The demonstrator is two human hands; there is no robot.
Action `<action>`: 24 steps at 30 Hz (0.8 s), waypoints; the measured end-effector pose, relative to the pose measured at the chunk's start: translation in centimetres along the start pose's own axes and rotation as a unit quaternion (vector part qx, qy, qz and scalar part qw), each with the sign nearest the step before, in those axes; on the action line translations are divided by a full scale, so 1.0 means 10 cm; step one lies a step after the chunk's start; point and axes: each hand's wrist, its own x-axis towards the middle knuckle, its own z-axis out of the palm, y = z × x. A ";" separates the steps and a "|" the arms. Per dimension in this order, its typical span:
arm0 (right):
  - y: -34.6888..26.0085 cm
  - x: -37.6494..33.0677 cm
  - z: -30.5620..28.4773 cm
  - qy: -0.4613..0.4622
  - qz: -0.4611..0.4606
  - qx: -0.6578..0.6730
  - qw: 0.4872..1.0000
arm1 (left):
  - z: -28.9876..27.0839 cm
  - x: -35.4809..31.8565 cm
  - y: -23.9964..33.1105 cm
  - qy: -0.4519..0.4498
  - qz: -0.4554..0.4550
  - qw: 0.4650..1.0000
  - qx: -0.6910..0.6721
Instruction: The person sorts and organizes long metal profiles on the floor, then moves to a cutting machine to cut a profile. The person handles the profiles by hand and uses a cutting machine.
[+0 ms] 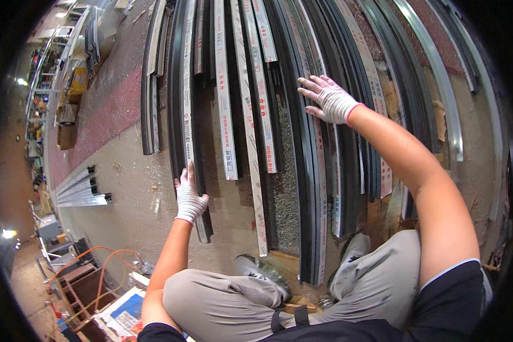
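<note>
Many long dark profiles [247,114], several faced with white printed film, lie side by side between the two grips, ahead of them and beyond the right one. To the left of the left grip, grey floor [134,165] carries a fan of short silver profiles [84,191], well apart from that grip. One film-faced profile [187,102] runs ahead from the left grip; its dark near end [205,233] projects behind the fingers, toward the person.

Left hand [191,202]: placed at the film-faced profile, forefinger extended along it. Whether this grip closes on the profile cannot be told. Right hand [332,101]: grip wide, fingers spread over the dark profiles, nothing visible in it; contact cannot be confirmed.

Handling notes, by judgement:
1. Treat each length as liable to swing at its far end; guide it along its axis rather than sideways.
2. Seat the right grip fully on one profile before applying force, since neighbouring lengths lie close.
3. Press evenly; film may slide under the gloves.
4. Keep fingertips out of the narrow gaps beside each grip, and clear of cut edges.
</note>
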 end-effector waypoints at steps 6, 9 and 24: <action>-1.06 0.28 -0.38 0.077 -0.037 -0.003 0.996 | -0.09 -0.04 0.01 -0.006 -0.005 1.000 -0.012; -1.94 0.52 -0.44 0.041 -0.150 0.130 0.979 | -0.15 -0.09 -0.05 0.015 0.013 0.999 -0.044; -4.59 1.82 -0.38 -0.177 0.224 0.572 0.769 | 0.26 0.00 -1.40 0.037 0.114 0.990 -0.076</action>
